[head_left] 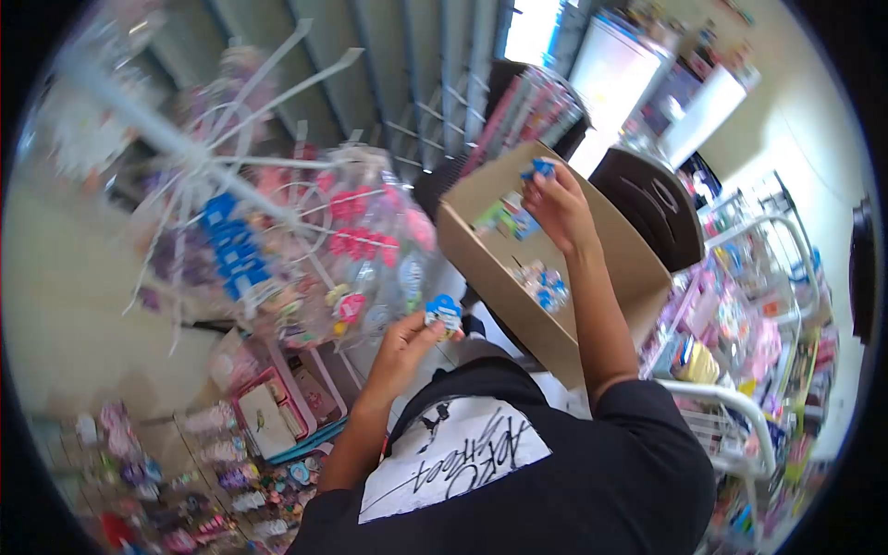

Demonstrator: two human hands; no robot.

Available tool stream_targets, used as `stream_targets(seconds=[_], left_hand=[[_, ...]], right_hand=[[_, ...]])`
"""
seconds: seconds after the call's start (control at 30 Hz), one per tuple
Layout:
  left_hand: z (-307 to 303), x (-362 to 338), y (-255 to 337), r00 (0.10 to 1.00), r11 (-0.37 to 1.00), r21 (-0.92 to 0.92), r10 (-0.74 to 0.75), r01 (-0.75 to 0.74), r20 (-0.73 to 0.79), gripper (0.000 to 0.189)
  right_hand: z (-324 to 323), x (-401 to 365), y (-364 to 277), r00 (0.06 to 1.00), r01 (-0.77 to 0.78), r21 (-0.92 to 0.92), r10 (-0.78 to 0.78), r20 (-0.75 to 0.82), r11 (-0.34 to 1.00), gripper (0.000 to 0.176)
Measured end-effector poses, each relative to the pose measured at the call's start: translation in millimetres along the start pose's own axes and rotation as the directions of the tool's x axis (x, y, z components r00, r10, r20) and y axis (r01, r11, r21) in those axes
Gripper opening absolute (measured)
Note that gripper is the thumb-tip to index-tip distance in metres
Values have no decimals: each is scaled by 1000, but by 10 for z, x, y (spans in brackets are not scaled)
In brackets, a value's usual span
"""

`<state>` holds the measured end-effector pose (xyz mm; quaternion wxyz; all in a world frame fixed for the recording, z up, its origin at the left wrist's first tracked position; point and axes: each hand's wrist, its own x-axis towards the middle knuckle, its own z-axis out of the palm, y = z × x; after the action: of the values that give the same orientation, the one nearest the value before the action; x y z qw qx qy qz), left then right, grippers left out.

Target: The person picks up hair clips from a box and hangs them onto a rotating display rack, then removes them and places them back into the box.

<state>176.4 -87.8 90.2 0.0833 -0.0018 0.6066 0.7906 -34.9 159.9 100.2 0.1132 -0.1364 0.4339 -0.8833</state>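
Note:
In the head view, my left hand (404, 344) is closed on a small blue-topped card pack (444, 313), held low in front of my shirt beside the hanging rack. My right hand (561, 211) reaches over an open cardboard box (481, 264), its fingers pinching a small blue item (537, 169) whose kind is too blurred to make out. Inside the box lie a few flat colourful packs (507, 217) and a heap of small blue-and-white packaged pieces (546, 285).
A white-armed display rack (250, 176) hung with bagged trinkets stands at the left. Behind the box is a dark chair back (652, 203). White wire shelving (740, 398) packed with goods is at the right. Packaged goods (227, 453) cover the floor lower left.

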Motion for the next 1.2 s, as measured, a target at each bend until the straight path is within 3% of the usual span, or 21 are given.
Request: stream_targets(seconds=[0.1, 0.13, 0.2, 0.23, 0.27, 0.33, 0.37, 0.4, 0.43, 0.47, 0.5, 0.53, 0.57, 0.6, 0.63, 0.73, 0.83, 1.03, 1.17, 1.2], left_hand=[[-165, -301, 279, 998, 976, 208, 56, -62, 31, 23], [-230, -430, 404, 996, 973, 216, 84, -79, -14, 23], [-352, -672, 603, 971, 917, 322, 235, -235, 40, 23], [-416, -789, 613, 940, 883, 357, 339, -304, -38, 21], [-467, -899, 677, 932, 875, 368, 358, -313, -59, 21], [-519, -1120, 837, 848, 869, 166, 491, -465, -196, 24], [-571, -1154, 888, 839, 862, 174, 505, -476, -204, 24], [-631, -1152, 957, 679, 722, 262, 692, -640, -248, 27], [-681, -1138, 1017, 479, 547, 354, 836, -758, -266, 29], [-723, -1119, 1068, 470, 540, 358, 841, -761, -268, 29], [-763, -1095, 1117, 342, 488, 465, 866, -738, -366, 30], [-794, -1069, 1165, 198, 443, 567, 875, -694, -441, 32], [-799, -1040, 1231, 191, 438, 570, 877, -695, -442, 32], [-784, -1014, 1310, 263, 510, 526, 840, -681, -474, 30], [-776, -1005, 1357, 335, 578, 479, 798, -661, -501, 28], [-894, -930, 1276, 396, 602, 440, 785, -666, -476, 32], [-860, -905, 1290, 393, 609, 449, 781, -654, -486, 33], [-862, -919, 1295, 416, 618, 449, 777, -645, -472, 35], [-686, -912, 1369, 333, 621, 502, 767, -602, -549, 31], [-616, -938, 1390, 240, 574, 591, 802, -567, -548, 29]], right_hand=[[625, -103, 139, 980, -70, 176, 35, 197, 982, 18], [821, -142, 176, 977, -79, 117, 53, 207, 990, 19], [1177, -238, 199, 965, -93, 60, 75, 250, 994, 20], [1354, -304, 195, 941, -107, 40, 88, 326, 993, 24], [1523, -359, 173, 913, -115, 19, 98, 397, 993, 29], [1875, -506, 48, 865, -128, 0, 112, 489, 992, 30], [1991, -547, 28, 825, -133, -20, 122, 552, 991, 31], [2036, -553, 66, 817, -131, -22, 120, 565, 991, 31], [2059, -556, 116, 817, 31, -121, 45, 575, 992, 30], [2098, -570, 153, 806, 193, -214, -30, 591, 958, 28], [2199, -613, 187, 821, 311, -224, -142, 553, 924, 21], [2279, -629, 206, 817, 313, -223, -142, 559, 923, 21], [2352, -629, 218, 815, 374, -200, -218, 536, 906, 21], [2411, -634, 232, 808, 434, -179, -294, 511, 883, 21], [2459, -648, 248, 804, 437, -177, -295, 516, 882, 21], [2534, -653, 265, 772, 552, -254, -372, 515, 794, 19], [2543, -654, 290, 701, 694, -397, -439, 562, 600, 19], [2528, -649, 334, 719, 682, -434, -433, 544, 589, 22], [2554, -549, 342, 665, 740, -474, -413, 622, 477, 27], [2536, -551, 340, 609, 793, -501, -455, 650, 345, 30]])
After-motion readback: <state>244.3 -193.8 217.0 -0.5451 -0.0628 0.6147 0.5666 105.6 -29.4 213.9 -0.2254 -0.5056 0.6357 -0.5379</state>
